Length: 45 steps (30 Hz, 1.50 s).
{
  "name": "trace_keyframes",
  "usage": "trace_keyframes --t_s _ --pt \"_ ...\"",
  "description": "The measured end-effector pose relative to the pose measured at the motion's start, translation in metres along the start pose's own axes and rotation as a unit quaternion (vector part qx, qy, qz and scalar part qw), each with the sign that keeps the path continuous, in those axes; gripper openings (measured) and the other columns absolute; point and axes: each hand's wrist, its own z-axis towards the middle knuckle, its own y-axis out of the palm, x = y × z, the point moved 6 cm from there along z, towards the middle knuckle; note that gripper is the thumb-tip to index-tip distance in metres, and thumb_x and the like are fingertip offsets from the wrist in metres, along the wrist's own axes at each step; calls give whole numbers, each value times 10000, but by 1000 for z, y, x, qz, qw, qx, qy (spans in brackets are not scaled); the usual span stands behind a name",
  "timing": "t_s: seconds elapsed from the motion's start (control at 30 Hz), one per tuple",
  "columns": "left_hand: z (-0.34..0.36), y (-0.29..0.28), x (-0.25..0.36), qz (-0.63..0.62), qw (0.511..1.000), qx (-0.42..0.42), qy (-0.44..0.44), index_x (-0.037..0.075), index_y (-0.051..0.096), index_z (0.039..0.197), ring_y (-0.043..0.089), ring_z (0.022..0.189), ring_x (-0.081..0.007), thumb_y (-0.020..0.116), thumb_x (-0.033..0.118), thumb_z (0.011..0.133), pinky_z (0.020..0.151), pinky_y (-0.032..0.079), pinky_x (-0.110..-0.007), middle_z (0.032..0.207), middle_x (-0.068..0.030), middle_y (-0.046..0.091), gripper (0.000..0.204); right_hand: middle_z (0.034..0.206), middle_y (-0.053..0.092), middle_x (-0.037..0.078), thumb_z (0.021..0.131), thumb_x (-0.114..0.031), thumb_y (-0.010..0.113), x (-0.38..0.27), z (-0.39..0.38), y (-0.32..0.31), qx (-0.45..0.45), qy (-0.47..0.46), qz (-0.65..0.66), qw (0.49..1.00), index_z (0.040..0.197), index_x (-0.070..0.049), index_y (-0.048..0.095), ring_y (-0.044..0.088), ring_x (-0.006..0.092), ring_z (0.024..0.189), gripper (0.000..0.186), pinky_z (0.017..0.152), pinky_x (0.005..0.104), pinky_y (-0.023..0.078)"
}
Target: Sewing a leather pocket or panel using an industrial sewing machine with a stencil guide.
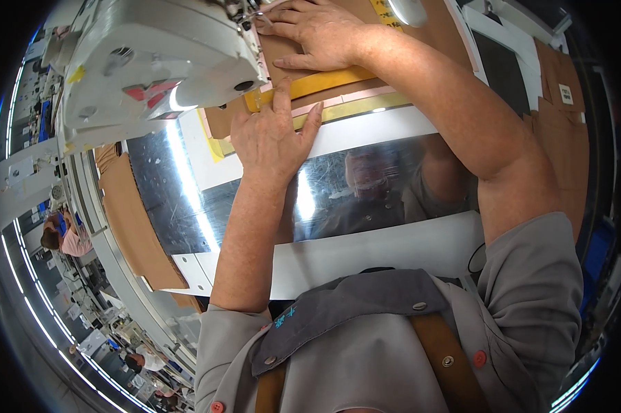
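Note:
A white sewing machine head [138, 65] stands at the upper left, its needle area by my hands. A brown piece [351, 14] lies in a pink-edged flat frame, with a yellow strip [331, 83] across it and a pink band [345, 98] along the near side. My right hand [314, 38] lies flat on the brown piece beside the machine, fingers spread. My left hand [272, 141] rests on the frame's near left part, index finger stretched to the yellow strip and thumb apart. The frame lies over a white sheet [386, 120] on a shiny metal plate [365, 193].
Brown pieces lie at the left [138, 220] and right [558, 165] of the machine table [338, 255]. Co-workers [69, 237] sit among other machines far left. A small white rounded object [407, 10] is at the top, beyond the brown piece.

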Motion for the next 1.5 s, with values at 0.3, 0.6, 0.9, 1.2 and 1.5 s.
trace_keyframes --t_s 0.3,0.6,0.9,1.2,1.5 --pt "-36 -4 -1 -68 991 51 101 99 686 1256 590 520 -187 750 396 894 580 398 -314 640 -14 657 473 1658 313 156 841 -633 644 3 5 -2 -115 47 17 992 1589 -67 344 224 304 1555 985 1286 498 67" --pt "-58 -8 -8 -121 990 46 63 107 683 1275 539 503 -173 782 338 874 588 385 -312 644 3 648 473 1683 250 167 843 -675 612 -7 10 -1 -176 109 10 978 1606 -65 294 154 281 1583 1028 1292 495 7" --pt "-11 -10 5 -127 989 62 41 42 637 1301 692 637 -269 674 533 931 665 500 -351 795 -119 741 616 1686 246 163 873 -657 600 -7 9 1 -183 111 -2 977 1614 -79 281 133 288 1587 992 1289 507 0" --pt "-3 6 4 -89 996 -23 -14 -2 618 1298 701 588 -277 615 631 929 658 542 -409 649 -125 699 733 1680 265 158 954 -548 549 3 11 6 -179 115 1 977 1609 -86 302 149 292 1584 839 1288 503 11" --pt "2 5 7 -49 998 -49 -8 -19 614 1297 688 543 -236 568 661 940 608 513 -361 634 -87 688 770 1669 305 135 943 -572 553 -2 10 -2 -165 105 -17 980 1599 -101 334 218 278 1566 838 1288 507 68"
